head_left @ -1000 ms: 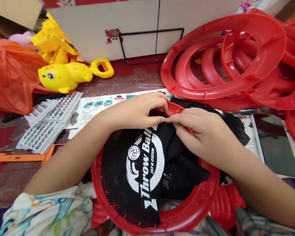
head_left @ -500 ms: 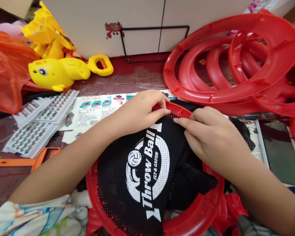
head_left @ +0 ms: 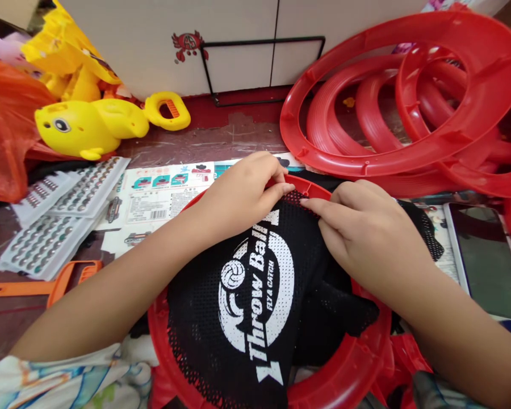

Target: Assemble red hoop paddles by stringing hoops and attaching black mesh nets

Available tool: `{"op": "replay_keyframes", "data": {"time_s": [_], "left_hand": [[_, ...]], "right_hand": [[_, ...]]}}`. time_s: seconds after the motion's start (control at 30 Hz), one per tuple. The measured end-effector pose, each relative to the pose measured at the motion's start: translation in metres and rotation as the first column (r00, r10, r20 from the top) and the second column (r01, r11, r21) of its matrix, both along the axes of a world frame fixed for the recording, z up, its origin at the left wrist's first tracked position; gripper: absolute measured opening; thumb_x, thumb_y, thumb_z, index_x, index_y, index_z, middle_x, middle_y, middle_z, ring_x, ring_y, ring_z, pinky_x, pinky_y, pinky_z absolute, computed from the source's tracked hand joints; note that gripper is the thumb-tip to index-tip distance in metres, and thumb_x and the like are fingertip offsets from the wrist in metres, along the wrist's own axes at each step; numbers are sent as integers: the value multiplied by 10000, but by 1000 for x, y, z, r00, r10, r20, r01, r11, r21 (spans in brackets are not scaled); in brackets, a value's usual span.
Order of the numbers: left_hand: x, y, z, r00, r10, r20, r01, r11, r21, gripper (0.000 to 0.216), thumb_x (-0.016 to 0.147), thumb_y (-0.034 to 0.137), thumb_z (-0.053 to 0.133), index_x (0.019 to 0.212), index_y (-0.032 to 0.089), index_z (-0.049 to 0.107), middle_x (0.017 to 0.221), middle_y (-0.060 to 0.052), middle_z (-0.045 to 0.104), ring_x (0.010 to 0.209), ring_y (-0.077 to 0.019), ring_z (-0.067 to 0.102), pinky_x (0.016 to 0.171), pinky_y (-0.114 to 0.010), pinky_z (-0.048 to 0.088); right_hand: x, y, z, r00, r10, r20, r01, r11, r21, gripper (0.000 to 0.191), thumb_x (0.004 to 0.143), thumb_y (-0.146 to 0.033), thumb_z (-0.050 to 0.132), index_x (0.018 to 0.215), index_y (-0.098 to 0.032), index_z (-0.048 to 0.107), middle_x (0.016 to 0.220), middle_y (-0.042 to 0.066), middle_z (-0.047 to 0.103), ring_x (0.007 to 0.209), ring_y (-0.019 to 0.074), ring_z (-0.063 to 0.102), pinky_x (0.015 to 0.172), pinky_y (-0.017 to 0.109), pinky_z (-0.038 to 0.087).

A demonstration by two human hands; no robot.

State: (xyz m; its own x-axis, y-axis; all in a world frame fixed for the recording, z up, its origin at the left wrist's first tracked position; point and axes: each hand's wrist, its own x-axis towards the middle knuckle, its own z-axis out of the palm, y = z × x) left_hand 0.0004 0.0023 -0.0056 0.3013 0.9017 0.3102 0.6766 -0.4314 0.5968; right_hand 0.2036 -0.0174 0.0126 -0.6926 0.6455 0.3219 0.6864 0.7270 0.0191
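Note:
A black mesh net (head_left: 259,284) printed with white "Throw Ball" lettering lies over a red plastic ring (head_left: 336,363) in front of me. My left hand (head_left: 255,184) is closed at the ring's far rim, thumb and fingers pinching the net's edge against it. Just to the right, my right hand (head_left: 361,227) presses its index fingertip on the net by the rim, the other fingers curled. The net's left edge follows the ring, while its right part lies loosely folded across the opening. Whatever is under my right fingers is hidden.
More red rings (head_left: 409,153) lie piled at the back right. A phone (head_left: 485,261) lies at the right. Left are a yellow toy (head_left: 93,125), button-cell trays (head_left: 46,238), an orange plastic part (head_left: 68,284) and an orange bag (head_left: 4,125). Printed cards (head_left: 153,199) lie under the ring.
Both hands stay at the far rim with nearly the same hold. My right index fingertip has shifted slightly along the net edge, and the view has moved a little.

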Motion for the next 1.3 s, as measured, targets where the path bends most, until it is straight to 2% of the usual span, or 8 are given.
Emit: {"op": "replay_keyframes", "data": {"time_s": [0.3,0.57,0.73,0.87,0.93,1.0,1.1,1.3], "left_hand": [[-9,4,2,997,-76,-17,74,992,-102,64,854,213,617,830,172,574,975,-34,693,952,-198,647,811,-321,459],[-42,-1,37,993,-99,-56,86,976,-198,282,808,338,704,1044,224,601,1048,-12,686,952,-209,646,767,-316,469],[-64,-19,65,999,-36,41,41,990,-133,333,800,380,734,1062,227,595,1034,-12,646,959,-179,615,779,-293,476],[-81,-33,81,978,41,204,-13,991,-136,395,685,383,829,992,238,627,1011,-43,635,907,-185,595,707,-312,485],[-85,-38,86,954,129,270,-94,986,-139,441,595,407,883,934,256,645,973,-48,643,855,-197,590,656,-333,490],[-87,-44,91,922,211,325,-165,973,-164,506,508,449,922,903,274,660,939,-38,658,806,-206,597,623,-353,504],[-83,-52,100,854,287,434,-232,957,-176,504,479,405,945,882,287,667,864,17,684,780,-195,632,650,-355,559],[-67,-63,117,719,311,622,-259,950,-175,370,618,299,887,943,272,713,868,48,740,807,-180,676,724,-328,613]], "right_hand": [[2,2,2,999,36,8,-35,998,-57,269,922,-158,479,1007,-125,732,759,79,622,723,227,559,664,343,441],[5,-13,26,980,108,-170,-153,950,-274,174,941,-222,551,888,-131,690,792,49,684,747,180,633,674,300,472],[7,-22,31,935,164,-315,-183,983,-31,149,921,-280,618,950,-155,694,999,102,641,971,224,617,893,369,506],[15,-16,29,897,11,-442,-72,990,-121,512,862,-482,681,1259,-169,600,1267,162,562,1195,312,551,1019,502,490],[20,-10,30,854,-67,-517,-193,881,-432,688,825,-549,700,1391,-221,486,1294,130,581,1184,299,591,955,473,557],[26,-5,34,805,-111,-583,-386,649,-656,721,787,-544,740,1394,-268,468,1193,67,659,1075,255,667,836,377,618],[32,-6,50,745,-166,-646,-519,464,-718,635,719,-460,818,1263,-246,572,972,25,719,833,209,722,634,274,623],[51,4,96,615,-248,-749,-400,720,-567,520,715,-319,840,1191,-289,632,931,-11,738,680,161,709,543,258,609]]}}
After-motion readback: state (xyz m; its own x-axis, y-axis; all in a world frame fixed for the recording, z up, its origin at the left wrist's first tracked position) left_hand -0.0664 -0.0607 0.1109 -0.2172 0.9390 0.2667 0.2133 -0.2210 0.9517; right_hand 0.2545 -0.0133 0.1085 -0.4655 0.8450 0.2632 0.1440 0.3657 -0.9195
